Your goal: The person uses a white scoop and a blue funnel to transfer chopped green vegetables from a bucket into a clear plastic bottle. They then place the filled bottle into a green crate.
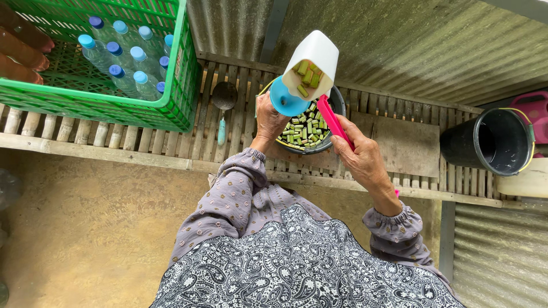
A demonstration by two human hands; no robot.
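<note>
Nearest the camera lay the person's patterned black-and-white skirt [297,268] and mauve sleeves. Beyond them, the right hand [365,162] was closed around a pink-handled tool [334,121], its tip reaching toward the mouth of a white scoop-shaped container [313,63]. The left hand [268,121] gripped that container's blue handle [285,100] and held it tilted above a dark bowl [337,102]; cut green stalk pieces [305,130] filled the bowl and a few sat inside the container.

The bowl rested on a slatted wooden platform [171,142], with a flat board [402,145] just beside it and a small dark ladle with a pale blue handle [224,105] to its left. Farther left stood a green plastic crate [142,108] holding clear bottles with blue caps [123,54], no labels readable. At the right edge sat a black bucket [491,140] with a yellow-trimmed rim. Corrugated metal sheeting [411,45] formed the wall behind, and a bare earthen floor [85,228] spread below the platform.
</note>
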